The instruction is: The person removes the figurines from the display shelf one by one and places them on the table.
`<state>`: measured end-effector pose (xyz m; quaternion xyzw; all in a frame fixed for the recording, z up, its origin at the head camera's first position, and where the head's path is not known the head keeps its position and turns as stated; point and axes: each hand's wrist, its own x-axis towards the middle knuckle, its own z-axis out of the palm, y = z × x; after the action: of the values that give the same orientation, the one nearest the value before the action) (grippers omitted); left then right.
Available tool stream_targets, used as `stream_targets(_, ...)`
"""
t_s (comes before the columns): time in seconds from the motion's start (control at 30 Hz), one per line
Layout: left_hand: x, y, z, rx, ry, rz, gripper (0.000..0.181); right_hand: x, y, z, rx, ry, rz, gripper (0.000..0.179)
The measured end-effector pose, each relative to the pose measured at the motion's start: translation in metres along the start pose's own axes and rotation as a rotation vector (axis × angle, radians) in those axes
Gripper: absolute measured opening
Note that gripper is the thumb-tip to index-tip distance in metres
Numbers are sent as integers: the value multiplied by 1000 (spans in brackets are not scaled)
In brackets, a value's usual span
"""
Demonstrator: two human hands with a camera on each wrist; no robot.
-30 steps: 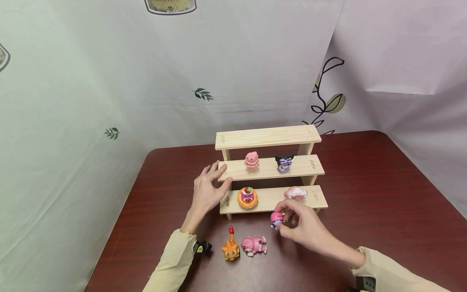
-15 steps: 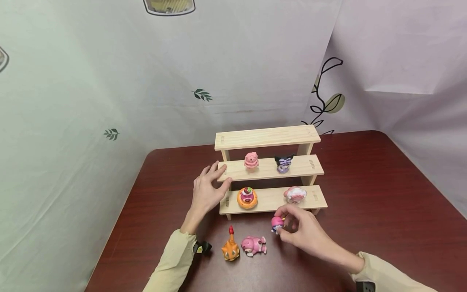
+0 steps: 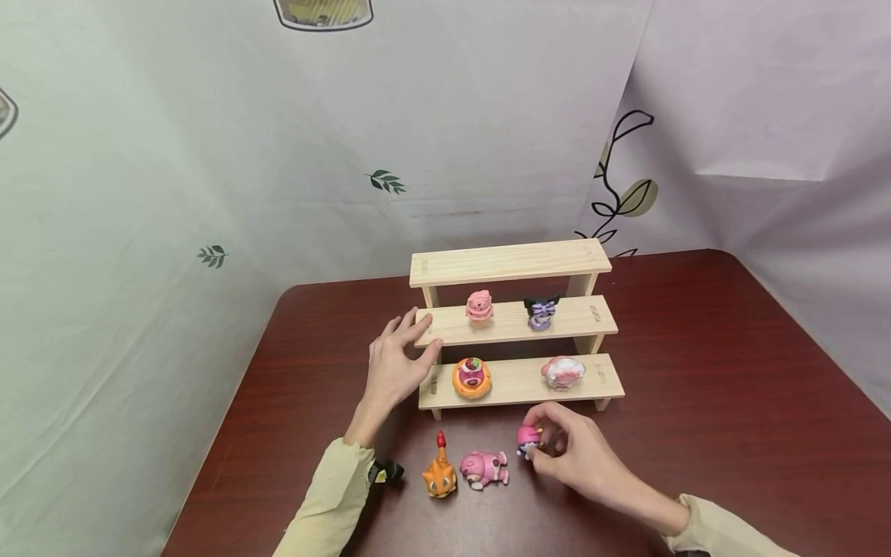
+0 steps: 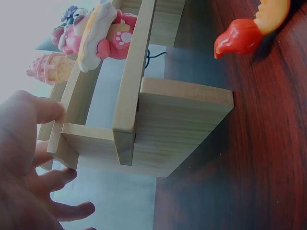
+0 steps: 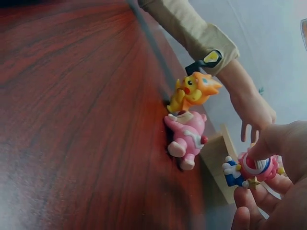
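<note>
My right hand [image 3: 583,456] pinches a small pink figurine [image 3: 528,437] between thumb and fingers, in front of the wooden tiered display shelf [image 3: 511,261]. In the right wrist view the figurine's blue-and-white lower end [image 5: 233,172] and a small gold star show. My left hand [image 3: 398,362] grips the left end of the middle tier, thumb at the front edge. An orange figurine with a red-tipped tail [image 3: 440,473] and a pink bear figurine [image 3: 485,469] lie on the table to the left of the right hand.
The middle tier bears a pink ice-cream-like figurine [image 3: 479,307] and a black-and-purple figurine [image 3: 541,312]. On the lowest tier sit an orange ring-shaped figurine [image 3: 472,378] and a pink-and-white one [image 3: 563,373]. Pale cloth hangs behind the dark red table [image 3: 703,371].
My right hand has drawn the pink figurine slightly nearer, away from the lowest tier, uncovering the pink-and-white figurine there. My left hand stays on the shelf.
</note>
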<state>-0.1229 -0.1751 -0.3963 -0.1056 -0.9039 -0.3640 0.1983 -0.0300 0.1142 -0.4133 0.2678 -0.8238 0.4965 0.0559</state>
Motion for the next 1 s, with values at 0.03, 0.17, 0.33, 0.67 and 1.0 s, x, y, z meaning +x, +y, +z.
stream_targets(0.03,0,0,0,1,-1,-1,46,-1,1,1,-2,1,-2,40)
stream_targets(0.17,0,-1,0,0,-3,-7,46,-2,2,4,-1,6,-9,40)
stream_targets(0.33,0,-1,0,5,-5,-7,46,-5,5,7,10,3,-28,41)
stream_targets(0.67,0,-1,1,2,-1,-7,46,-10,9,11,25,-14,-17,41)
stream_targets(1.0,0,-1,1,5,-2,-5,46,-13,12,15,48,-28,-5,40)
